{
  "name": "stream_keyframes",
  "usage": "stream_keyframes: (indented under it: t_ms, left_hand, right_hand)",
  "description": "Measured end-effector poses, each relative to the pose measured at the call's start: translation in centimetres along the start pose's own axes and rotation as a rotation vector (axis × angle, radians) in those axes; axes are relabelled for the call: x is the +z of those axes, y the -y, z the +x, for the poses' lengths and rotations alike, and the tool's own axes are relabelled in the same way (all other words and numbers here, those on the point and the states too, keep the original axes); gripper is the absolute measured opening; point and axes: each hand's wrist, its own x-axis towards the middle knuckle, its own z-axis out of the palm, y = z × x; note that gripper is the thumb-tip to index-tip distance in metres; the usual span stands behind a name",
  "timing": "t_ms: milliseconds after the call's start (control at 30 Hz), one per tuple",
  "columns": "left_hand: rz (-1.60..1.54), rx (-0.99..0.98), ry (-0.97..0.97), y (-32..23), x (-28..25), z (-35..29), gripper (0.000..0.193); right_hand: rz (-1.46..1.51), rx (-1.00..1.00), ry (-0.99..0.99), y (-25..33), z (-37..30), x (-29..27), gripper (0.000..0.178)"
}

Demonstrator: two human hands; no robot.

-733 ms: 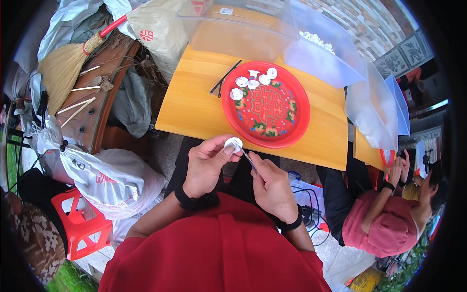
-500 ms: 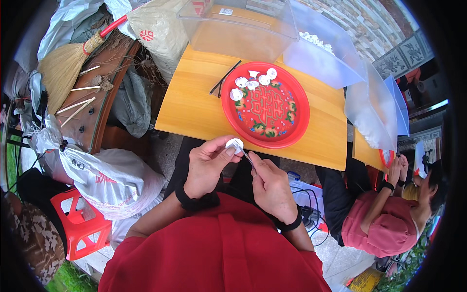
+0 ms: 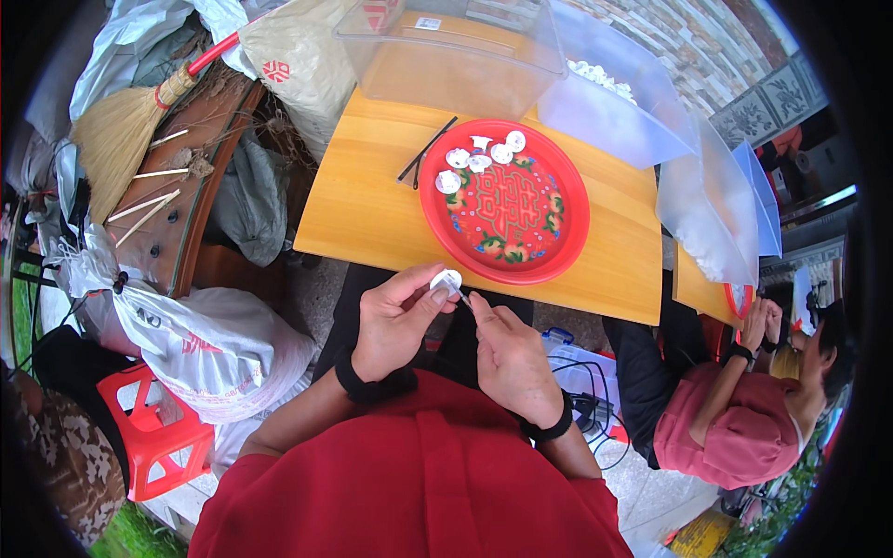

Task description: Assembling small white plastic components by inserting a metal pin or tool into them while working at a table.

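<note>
My left hand [image 3: 395,316] pinches a small round white plastic piece [image 3: 446,279] between thumb and fingers, just off the near edge of the table. My right hand [image 3: 516,358] is closed on a thin metal tool [image 3: 465,298], whose tip meets the edge of the white piece; its exact kind is hidden by the fingers. Beyond both hands lies a round red tray [image 3: 555,265] with a flowered pattern. Several similar white pieces [image 3: 447,181] are grouped at its far left side.
Dark thin sticks [image 3: 428,149] lie left of the tray on the wooden table [image 3: 358,209]. Clear plastic bins [image 3: 456,70] stand at the back. A person [image 3: 735,409] works at the right. A red stool [image 3: 153,432], white sacks [image 3: 209,344] and a broom [image 3: 116,139] are at the left.
The thin tool has tilted slightly and my right hand has shifted a little left and down. The white piece has turned slightly in my left hand. The tray's pieces stay put.
</note>
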Motion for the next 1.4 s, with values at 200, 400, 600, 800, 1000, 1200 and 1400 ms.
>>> stream_keyframes:
  t_ms: [200, 400, 600, 800, 1000, 1200, 1400]
  left_hand:
    - [-0.028, -0.043, -0.034, -0.3, 0.2, 0.2, 0.027]
    - [-0.034, -0.077, -0.04, -0.3, 0.4, -0.1, 0.026]
    - [-0.074, -0.104, -0.049, -0.3, 0.2, 0.2, 0.026]
    - [-0.109, -0.104, -0.045, -0.1, 0.2, 0.1, 0.026]
    - [-0.058, -0.093, -0.013, -0.1, 0.0, 0.0, 0.027]
    - [-0.016, 0.003, 0.057, 0.6, -0.4, -0.3, 0.028]
    - [0.081, 0.01, 0.163, 0.5, -0.8, -0.3, 0.027]
  right_hand:
    - [0.119, 0.046, -0.064, 0.2, 0.0, 0.9, 0.045]
    - [0.107, 0.058, -0.078, 0.3, 0.2, 0.8, 0.044]
    - [0.063, 0.075, -0.055, 0.5, -0.1, -0.2, 0.043]
    - [0.042, 0.049, -0.059, 0.4, -0.1, 0.2, 0.044]
    - [0.024, 0.043, -0.048, 0.4, 0.0, 0.1, 0.045]
    - [-0.057, 0.01, 0.047, 0.4, 0.3, -0.8, 0.045]
    - [-0.155, -0.08, 0.292, -0.5, 1.7, -3.1, 0.028]
